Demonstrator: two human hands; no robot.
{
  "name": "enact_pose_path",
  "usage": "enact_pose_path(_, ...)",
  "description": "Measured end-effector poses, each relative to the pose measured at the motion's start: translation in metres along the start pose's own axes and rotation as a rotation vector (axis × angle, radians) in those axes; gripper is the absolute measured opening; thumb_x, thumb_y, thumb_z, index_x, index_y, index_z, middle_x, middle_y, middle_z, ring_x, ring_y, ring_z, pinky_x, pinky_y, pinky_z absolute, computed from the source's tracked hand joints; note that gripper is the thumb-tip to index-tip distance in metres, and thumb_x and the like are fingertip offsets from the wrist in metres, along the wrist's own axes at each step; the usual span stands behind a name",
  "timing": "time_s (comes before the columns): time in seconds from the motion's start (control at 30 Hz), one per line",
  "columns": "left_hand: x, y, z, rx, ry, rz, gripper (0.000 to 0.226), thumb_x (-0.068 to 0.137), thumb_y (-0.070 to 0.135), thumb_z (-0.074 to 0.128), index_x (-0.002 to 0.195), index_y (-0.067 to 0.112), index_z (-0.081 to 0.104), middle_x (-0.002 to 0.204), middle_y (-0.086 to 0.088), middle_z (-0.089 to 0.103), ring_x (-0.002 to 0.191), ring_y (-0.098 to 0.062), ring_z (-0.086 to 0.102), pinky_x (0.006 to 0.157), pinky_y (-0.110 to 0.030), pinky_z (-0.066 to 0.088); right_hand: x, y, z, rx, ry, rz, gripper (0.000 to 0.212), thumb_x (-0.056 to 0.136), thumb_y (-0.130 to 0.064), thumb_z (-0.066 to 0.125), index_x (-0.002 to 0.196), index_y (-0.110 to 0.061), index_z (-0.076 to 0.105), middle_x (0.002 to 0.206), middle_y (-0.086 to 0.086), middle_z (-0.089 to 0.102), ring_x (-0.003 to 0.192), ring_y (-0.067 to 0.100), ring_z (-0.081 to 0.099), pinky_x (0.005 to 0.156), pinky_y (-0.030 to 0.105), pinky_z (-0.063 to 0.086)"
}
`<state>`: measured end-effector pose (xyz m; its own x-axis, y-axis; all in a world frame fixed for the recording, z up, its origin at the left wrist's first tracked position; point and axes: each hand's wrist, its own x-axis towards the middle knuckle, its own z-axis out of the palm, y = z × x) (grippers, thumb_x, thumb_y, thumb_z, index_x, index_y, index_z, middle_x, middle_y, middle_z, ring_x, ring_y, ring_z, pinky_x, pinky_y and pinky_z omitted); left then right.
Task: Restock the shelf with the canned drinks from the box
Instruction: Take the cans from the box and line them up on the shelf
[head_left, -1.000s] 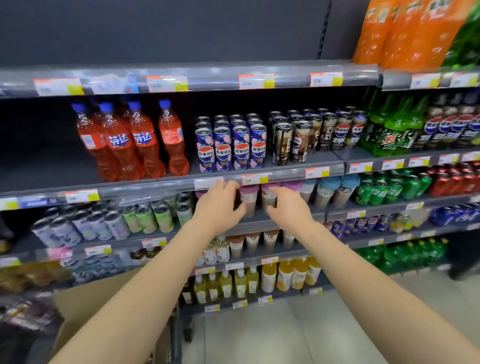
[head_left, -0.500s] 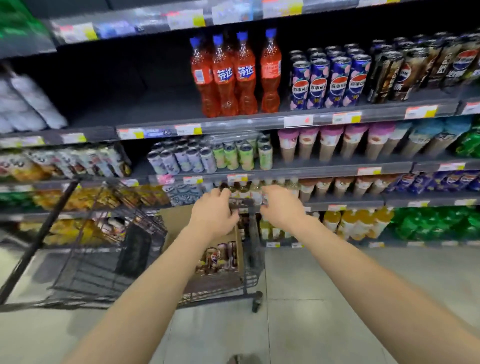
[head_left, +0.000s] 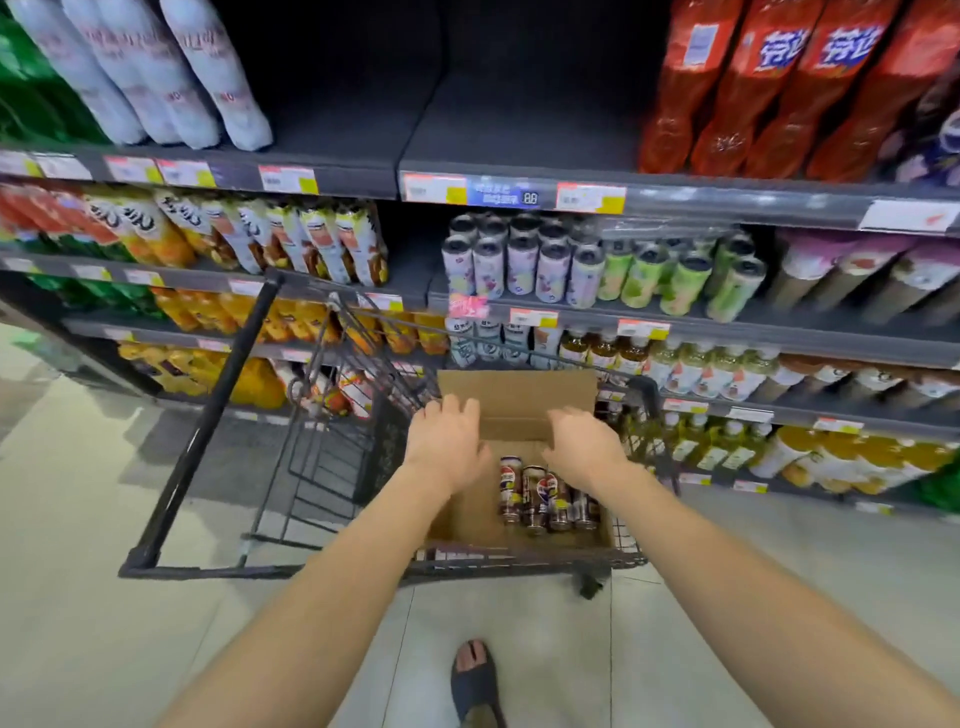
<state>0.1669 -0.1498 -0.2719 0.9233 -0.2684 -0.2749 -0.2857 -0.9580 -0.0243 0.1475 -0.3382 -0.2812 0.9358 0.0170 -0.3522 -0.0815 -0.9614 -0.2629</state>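
An open cardboard box (head_left: 519, 397) sits in a black wire cart (head_left: 218, 410). Several dark canned drinks (head_left: 545, 496) lie on the box's floor at its right side. My left hand (head_left: 447, 441) hovers over the box's left edge, fingers loosely bent and holding nothing. My right hand (head_left: 584, 444) hangs over the box's right side just above the cans, fingers relaxed and empty. The shelf (head_left: 519, 150) above has a bare dark stretch between white bottles and orange soda bottles (head_left: 769, 88).
Shelves of cans (head_left: 524, 265), bottles and cups run behind the cart. The cart's handle bar (head_left: 208, 421) slants at the left. My sandalled foot (head_left: 475, 675) stands on the tiled floor below the cart.
My view has dropped from the upper shelves to the cart. Both hands came down from the shelf edge and now reach into the open box.
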Motion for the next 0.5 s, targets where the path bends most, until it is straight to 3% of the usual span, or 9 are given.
enact_pose_path(0.1, 0.019, -0.020, 0.019, -0.020, -0.048, 0.009, 0.057, 0.098, 0.051, 0.053, 0.139, 0.014, 0.044, 0.140, -0.016, 0.050, 0.128, -0.037, 0.052, 0.103, -0.048, 0.044, 0.023, -0.014, 0.028, 0.031, -0.072, 0.056, 0.040, 0.092, -0.029, 0.061, 0.130, -0.015, 0.060, 0.125, 0.007, 0.063, 0.111, 0.031, 0.064, 0.092, 0.042, 0.056)
enact_pose_path(0.27, 0.049, -0.034, 0.062, -0.040, -0.169, 0.035, 0.061, 0.098, 0.050, 0.054, 0.145, 0.014, 0.040, 0.143, -0.016, 0.048, 0.131, -0.037, 0.048, 0.107, -0.048, 0.041, 0.060, -0.003, 0.078, 0.111, -0.195, 0.232, 0.020, 0.087, -0.026, 0.062, 0.098, -0.012, 0.071, 0.097, 0.009, 0.071, 0.092, 0.030, 0.069, 0.079, 0.038, 0.060)
enact_pose_path(0.43, 0.077, -0.031, 0.123, -0.070, -0.340, -0.017, 0.062, 0.101, 0.049, 0.050, 0.149, 0.011, 0.040, 0.146, -0.017, 0.046, 0.134, -0.039, 0.045, 0.110, -0.050, 0.039, 0.104, 0.022, 0.138, 0.175, -0.290, 0.286, 0.014, 0.087, -0.020, 0.057, 0.095, -0.014, 0.066, 0.090, 0.008, 0.069, 0.093, 0.030, 0.070, 0.072, 0.035, 0.057)
enact_pose_path(0.5, 0.088, -0.027, 0.153, -0.110, -0.397, -0.029, 0.061, 0.101, 0.049, 0.048, 0.148, 0.009, 0.040, 0.150, -0.020, 0.042, 0.135, -0.040, 0.045, 0.110, -0.051, 0.040, 0.119, 0.030, 0.157, 0.213, -0.323, 0.320, 0.021, 0.090, -0.019, 0.059, 0.108, -0.011, 0.065, 0.099, 0.012, 0.069, 0.100, 0.032, 0.068, 0.078, 0.037, 0.056)
